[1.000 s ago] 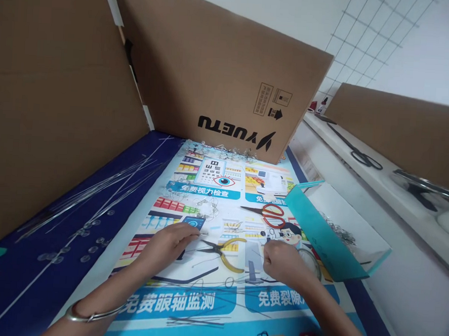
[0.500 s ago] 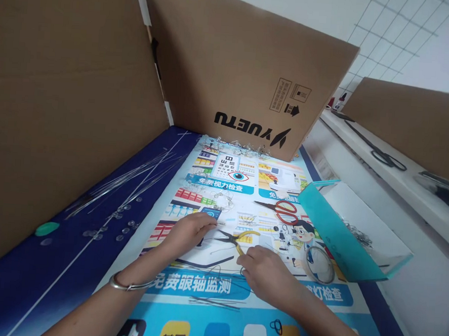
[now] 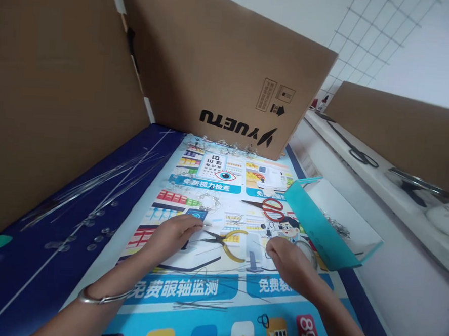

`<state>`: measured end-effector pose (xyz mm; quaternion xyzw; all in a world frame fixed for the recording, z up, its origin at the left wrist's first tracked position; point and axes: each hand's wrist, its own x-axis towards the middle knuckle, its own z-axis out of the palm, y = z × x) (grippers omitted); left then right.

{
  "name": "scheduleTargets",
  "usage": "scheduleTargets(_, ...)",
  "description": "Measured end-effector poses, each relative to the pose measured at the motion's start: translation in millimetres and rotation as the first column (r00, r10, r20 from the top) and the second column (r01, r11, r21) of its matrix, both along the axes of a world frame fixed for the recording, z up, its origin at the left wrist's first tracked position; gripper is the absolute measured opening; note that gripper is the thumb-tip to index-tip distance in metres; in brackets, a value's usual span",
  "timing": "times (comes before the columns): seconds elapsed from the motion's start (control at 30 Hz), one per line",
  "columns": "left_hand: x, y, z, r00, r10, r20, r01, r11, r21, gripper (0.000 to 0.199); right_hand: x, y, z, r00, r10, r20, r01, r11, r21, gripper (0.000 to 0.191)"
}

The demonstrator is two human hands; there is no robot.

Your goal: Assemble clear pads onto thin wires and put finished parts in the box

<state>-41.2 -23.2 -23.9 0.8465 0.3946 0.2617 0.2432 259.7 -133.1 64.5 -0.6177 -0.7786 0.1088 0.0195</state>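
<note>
My left hand [image 3: 170, 237] rests on a printed poster [image 3: 156, 280], its fingers pinched on a thin metal wire [image 3: 206, 225] whose bright end pokes out past the fingertips. Just right of those fingers lie yellow-handled pliers [image 3: 225, 245]. My right hand [image 3: 289, 260] hovers to the right of the pliers with its fingers curled downward, and anything between them is too thin to tell. Beyond its fingertips are a ring of wire [image 3: 306, 254] and red-handled scissors [image 3: 267, 208].
A dark blue mat [image 3: 20, 272] at left carries long wires [image 3: 93, 200] and small clear discs [image 3: 91, 233]. Cardboard sheets [image 3: 230, 67] stand behind. A teal plastic folder [image 3: 320, 227] holds small metal pieces. Black-handled scissors [image 3: 362, 156] lie on a white ledge.
My right hand has moved back rightward, off the pliers' handles, and my left hand stays at the wire. The whole view has swung slightly.
</note>
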Motion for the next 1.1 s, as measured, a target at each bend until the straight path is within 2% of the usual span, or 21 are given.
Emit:
scheduleTargets(0.1,-0.3,1.4,-3.3,1.000,-0.007,-0.015,0.007,0.999,-0.037,0.026,28.8,-5.3,3.2,0.997,-0.079,0.014,0.079,0.997,0.023,0.017)
scheduleTargets(0.2,-0.1,1.8,-3.8,0.999,-0.017,-0.027,0.015,0.998,-0.054,0.026,41.1,-9.1,-0.8,0.996,-0.087,0.023,0.086,0.996,0.022,0.018)
scheduleTargets(0.5,1.3,1.0,-2.9,0.999,-0.009,-0.044,0.006,0.997,-0.075,0.027,23.6,1.7,-38.6,0.997,0.028,0.070,-0.029,1.000,0.007,0.016)
scheduleTargets(0.63,1.5,1.5,-7.1,0.999,0.009,-0.053,-0.013,0.998,-0.069,0.029,24.8,-1.0,-39.6,0.995,0.014,0.099,-0.014,1.000,0.006,0.012)
scheduleTargets(0.77,1.7,2.2,-9.5,0.997,0.010,-0.070,-0.015,0.998,-0.066,0.031,24.5,-24.1,-20.8,0.995,0.043,0.092,-0.041,0.999,-0.025,0.013)
scheduleTargets(0.9,1.8,2.6,-10.0,0.998,0.016,-0.061,-0.020,0.997,-0.074,0.032,11.9,-57.3,-8.5,0.981,0.190,0.022,-0.184,0.968,-0.173,0.018)
scheduleTargets(0.97,1.8,2.6,-9.5,0.998,0.019,-0.060,-0.024,0.997,-0.077,0.032,3.2,-70.7,-11.1,0.980,0.200,-0.001,-0.196,0.956,-0.217,0.009)
scheduleTargets(1.1,1.6,2.7,-7.9,0.999,0.006,-0.048,-0.010,0.996,-0.089,0.032,-8.8,-89.2,-30.2,0.992,0.101,0.073,-0.084,0.974,-0.212,0.006)
